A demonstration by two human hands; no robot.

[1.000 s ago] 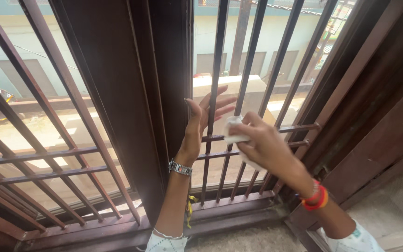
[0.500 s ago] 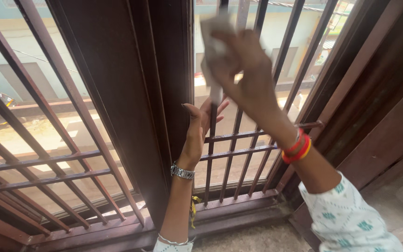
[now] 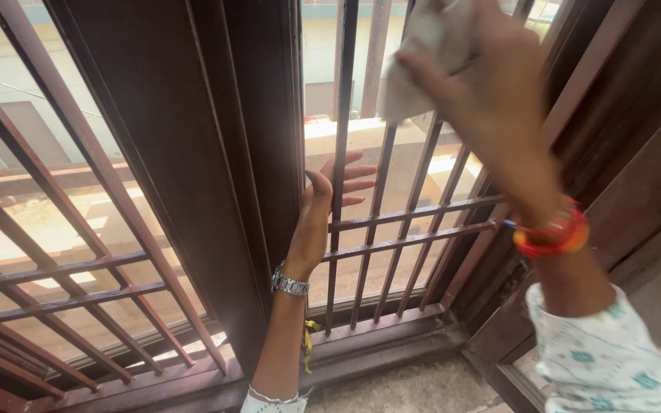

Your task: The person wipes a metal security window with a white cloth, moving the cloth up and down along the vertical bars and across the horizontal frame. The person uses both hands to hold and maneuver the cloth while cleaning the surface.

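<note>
Lower right of frame, nearest the camera: a patterned white sleeve (image 3: pixel 598 359), then red and orange bangles (image 3: pixel 551 235) on the wrist. Above them the right hand (image 3: pixel 491 92) is raised to the top centre-right of the frame, blurred. Its fingers (image 3: pixel 430 57) are curled around a white cloth (image 3: pixel 415 69); the cloth is bunched in the grip and hangs out below and left of the fingertips, against a vertical bar (image 3: pixel 388 164) of the window grille (image 3: pixel 415 222). Whether the cloth wraps the bar or only lies in front of it cannot be told.

Bottom centre: the left forearm rises from a white cuff, with a silver wristwatch (image 3: pixel 290 284) on the wrist. The left hand (image 3: pixel 323 210) sits mid-frame, fingers (image 3: pixel 355 172) spread open and straight, holding nothing. Its thumb lies on the near side of the leftmost vertical bar, just beside the dark brown window frame (image 3: pixel 231 153); the fingers show past that bar, on the far side.

A yellow thread (image 3: pixel 309 340) hangs near the lower sill. Two horizontal rails cross the bars at mid-height. Left of frame, a second grille panel (image 3: pixel 78 229). Beyond the bars, well away: a sunlit rooftop and pale buildings (image 3: pixel 9 107).
</note>
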